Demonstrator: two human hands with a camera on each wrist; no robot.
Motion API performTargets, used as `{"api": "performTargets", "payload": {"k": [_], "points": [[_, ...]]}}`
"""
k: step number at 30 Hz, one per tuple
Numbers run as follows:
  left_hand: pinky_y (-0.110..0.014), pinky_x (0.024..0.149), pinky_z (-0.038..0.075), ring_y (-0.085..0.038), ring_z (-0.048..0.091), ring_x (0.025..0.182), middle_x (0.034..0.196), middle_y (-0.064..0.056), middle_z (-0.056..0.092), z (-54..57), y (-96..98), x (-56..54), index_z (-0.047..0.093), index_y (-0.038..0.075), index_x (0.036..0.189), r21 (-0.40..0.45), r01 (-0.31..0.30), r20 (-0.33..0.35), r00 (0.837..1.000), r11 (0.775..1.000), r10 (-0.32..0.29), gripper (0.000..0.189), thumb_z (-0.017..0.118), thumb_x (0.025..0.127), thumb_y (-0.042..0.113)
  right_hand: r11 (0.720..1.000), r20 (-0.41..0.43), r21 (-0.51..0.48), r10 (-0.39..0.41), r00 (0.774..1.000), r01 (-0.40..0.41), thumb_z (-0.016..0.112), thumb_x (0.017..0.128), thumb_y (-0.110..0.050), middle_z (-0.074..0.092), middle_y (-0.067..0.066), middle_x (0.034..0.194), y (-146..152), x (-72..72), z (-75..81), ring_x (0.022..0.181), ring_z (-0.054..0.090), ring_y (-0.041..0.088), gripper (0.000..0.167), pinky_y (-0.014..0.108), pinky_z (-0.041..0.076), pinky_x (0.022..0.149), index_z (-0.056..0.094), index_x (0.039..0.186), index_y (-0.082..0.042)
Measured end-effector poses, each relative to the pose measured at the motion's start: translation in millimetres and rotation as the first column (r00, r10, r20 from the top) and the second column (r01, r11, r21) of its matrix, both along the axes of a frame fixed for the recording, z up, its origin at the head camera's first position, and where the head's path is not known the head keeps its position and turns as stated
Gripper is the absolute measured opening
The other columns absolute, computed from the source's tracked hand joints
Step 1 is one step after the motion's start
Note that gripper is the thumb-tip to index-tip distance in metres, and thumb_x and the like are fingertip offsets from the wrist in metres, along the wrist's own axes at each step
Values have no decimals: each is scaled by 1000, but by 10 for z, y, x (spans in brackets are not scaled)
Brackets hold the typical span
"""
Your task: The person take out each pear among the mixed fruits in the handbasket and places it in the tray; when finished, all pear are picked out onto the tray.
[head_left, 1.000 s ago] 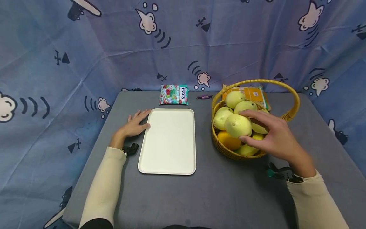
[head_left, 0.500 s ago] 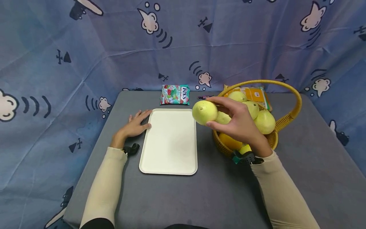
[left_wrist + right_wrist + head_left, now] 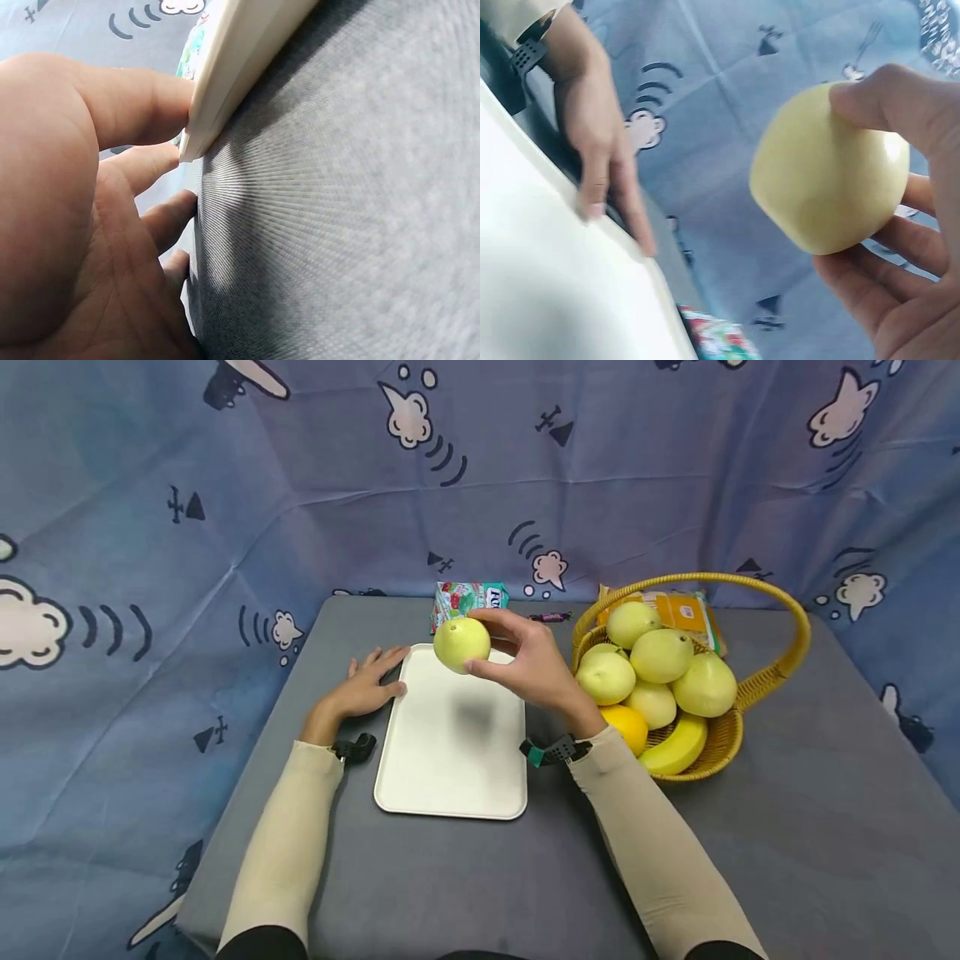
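My right hand (image 3: 538, 667) grips a pale yellow-green pear (image 3: 461, 644) above the far part of a white rectangular tray (image 3: 450, 752). In the right wrist view, thumb and fingers curl round the pear (image 3: 825, 176) from one side. A shadow falls on the tray below, and the two are apart. My left hand (image 3: 362, 689) lies at the tray's far left corner with its fingers extended. The left wrist view shows its thumb (image 3: 150, 105) touching the tray's rim (image 3: 206, 112), other fingers spread along the table.
A yellow wicker basket (image 3: 723, 752) with a tall handle stands at the right, holding several pears (image 3: 662, 656), an orange (image 3: 627, 727) and a banana (image 3: 678, 747). Behind are a green candy bag (image 3: 450, 600), a small purple wrapped candy (image 3: 551, 617) and an orange packet (image 3: 678, 607).
My right hand has carried the pear from over the basket leftward to above the tray. The left hand keeps its place at the tray's corner.
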State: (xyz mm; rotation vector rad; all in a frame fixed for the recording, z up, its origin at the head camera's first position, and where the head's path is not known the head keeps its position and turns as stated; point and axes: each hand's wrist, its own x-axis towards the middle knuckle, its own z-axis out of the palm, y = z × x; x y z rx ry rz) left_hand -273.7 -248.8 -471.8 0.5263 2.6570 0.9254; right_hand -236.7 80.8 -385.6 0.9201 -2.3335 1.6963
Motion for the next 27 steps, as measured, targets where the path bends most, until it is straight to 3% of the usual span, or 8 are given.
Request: {"api": "performTargets", "payload": {"k": [5,14,20,27], "points": [[-73,130,-17,-49,-3,170,184,-19,15,-62,22,-18,21,16,177,-26,-3,-3,1000,1000,3,75,56,114,34,1000,56,-7,-5,998,5,90,91,-15,70,14,144,-188,-208,-228,130,72,28,65,33,60,109,65,150,-4],[-73,129,-18,-50,-1,170,183,-20,19,-71,10,-16,29,21,176,60,-15,-4,1000,998,15,74,59,110,35,997,189,-64,-22,982,34,89,92,-9,67,17,148,-444,-459,-577,133,71,33,63,34,60,108,64,149,0],[-73,129,-18,-49,-2,170,183,-20,18,-58,-1,-27,26,18,177,34,-13,-5,1000,999,13,73,57,112,32,994,296,-80,-42,954,69,88,92,-7,67,18,148,-544,-551,-786,133,71,35,64,35,61,107,63,150,0],[-71,130,-19,-46,-4,171,184,-17,15,-9,16,-8,22,17,177,-2,-24,19,1000,1000,24,74,56,114,30,995,331,-76,-30,943,59,87,93,-4,66,19,150,-644,-581,-944,135,70,37,62,37,60,109,63,149,-1]]}}
